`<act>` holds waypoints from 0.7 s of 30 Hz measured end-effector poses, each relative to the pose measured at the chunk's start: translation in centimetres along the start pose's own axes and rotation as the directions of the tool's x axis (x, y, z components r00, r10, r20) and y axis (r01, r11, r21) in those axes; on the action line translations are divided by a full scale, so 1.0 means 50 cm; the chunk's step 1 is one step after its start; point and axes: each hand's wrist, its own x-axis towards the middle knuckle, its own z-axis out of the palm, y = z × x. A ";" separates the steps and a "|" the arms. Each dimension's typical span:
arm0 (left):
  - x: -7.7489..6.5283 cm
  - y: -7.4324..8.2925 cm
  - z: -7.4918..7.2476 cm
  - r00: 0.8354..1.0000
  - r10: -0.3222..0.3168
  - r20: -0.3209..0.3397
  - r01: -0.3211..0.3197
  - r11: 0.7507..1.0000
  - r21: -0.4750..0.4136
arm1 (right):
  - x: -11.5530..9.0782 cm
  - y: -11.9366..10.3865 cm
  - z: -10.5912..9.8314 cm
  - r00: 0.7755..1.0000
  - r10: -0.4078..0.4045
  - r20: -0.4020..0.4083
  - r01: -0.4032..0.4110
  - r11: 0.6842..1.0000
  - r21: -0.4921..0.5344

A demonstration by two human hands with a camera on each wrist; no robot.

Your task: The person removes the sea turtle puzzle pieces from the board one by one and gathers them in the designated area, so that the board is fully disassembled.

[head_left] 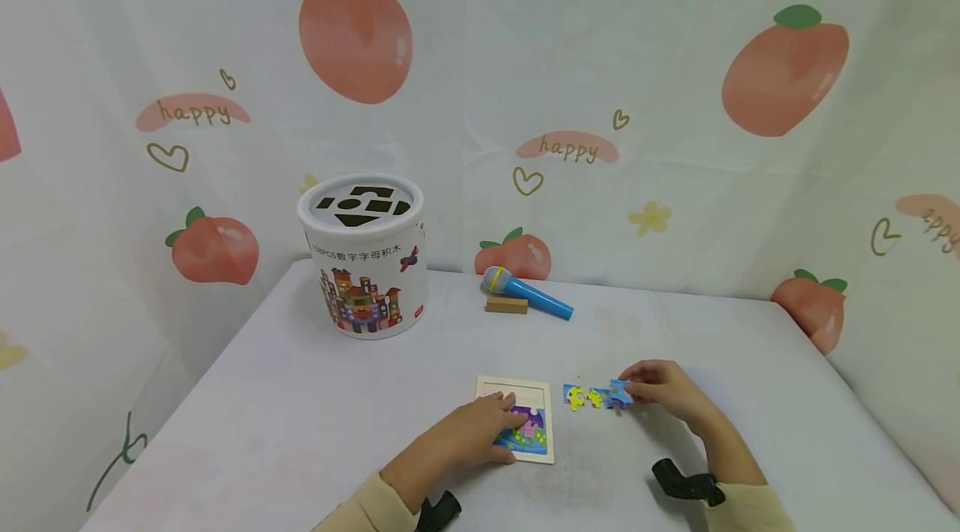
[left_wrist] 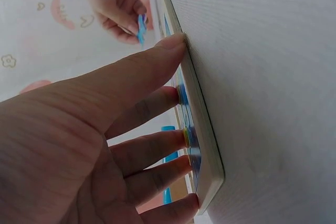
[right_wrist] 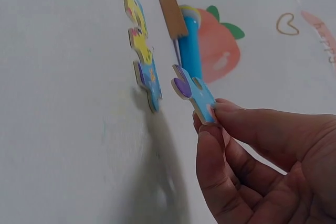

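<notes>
Tabletop: white, smooth-looking, pushed up near a hanging cloth.
Backdrop cloth: pale, lightly creased; printed with coral-red fruits with green leaves, outline hearts, yellow flowers and the word "happy".
Tub: white, cylindrical; shaped slots in the lid, building-block picture and Chinese lettering on the side; stands at the back left.
Toy microphone: blue handle, yellow band, grey head; lies near the back edge.
Wooden block: brown, oblong; just beside the microphone.
Puzzle tray: pale wood rim, rectangular, flat near the front. Plain wood shows in its upper part; fitted pieces in purple, pink, green and blue fill the lower part.
Loose pieces: three, in a row right of the tray; two largely yellow on blue, the third blue with purple and a small orange mark.
Held piece: light blue, purple at one knob, pale cut edge; raised above the tabletop beside the row.
Left hand: fingers extended, resting on the tray, thumb at its rim; grips nothing.
Right hand: pinches the held piece between thumb and fingers.
</notes>
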 end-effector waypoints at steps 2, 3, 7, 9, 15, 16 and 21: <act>0.000 0.000 0.000 1.000 -0.002 0.000 0.002 1.000 -0.001 | -0.004 0.005 -0.004 1.000 0.003 -0.005 -0.003 1.000 -0.005; -0.001 0.000 0.000 1.000 -0.003 -0.001 0.003 1.000 -0.001 | -0.006 0.007 -0.006 1.000 0.008 -0.011 -0.008 1.000 -0.006; 0.000 0.000 0.001 1.000 0.001 -0.005 -0.001 1.000 0.009 | -0.012 0.015 -0.013 0.999 0.032 -0.029 -0.033 0.999 -0.019; 0.000 0.000 0.002 1.000 0.004 -0.008 -0.004 1.000 0.015 | -0.014 0.019 -0.016 0.998 0.042 -0.037 -0.043 0.999 -0.028; 0.001 0.000 0.003 1.000 0.005 -0.013 -0.005 1.000 0.017 | -0.014 0.030 -0.019 0.996 0.068 -0.048 -0.070 0.997 -0.029; 0.001 0.000 0.003 1.000 0.004 -0.014 -0.004 1.000 0.016 | -0.014 0.031 -0.018 0.996 0.072 -0.049 -0.074 0.997 -0.026; -0.001 0.000 0.001 1.000 0.001 -0.013 -0.001 1.000 0.011 | -0.009 0.033 -0.009 0.993 0.101 -0.066 -0.102 0.994 -0.023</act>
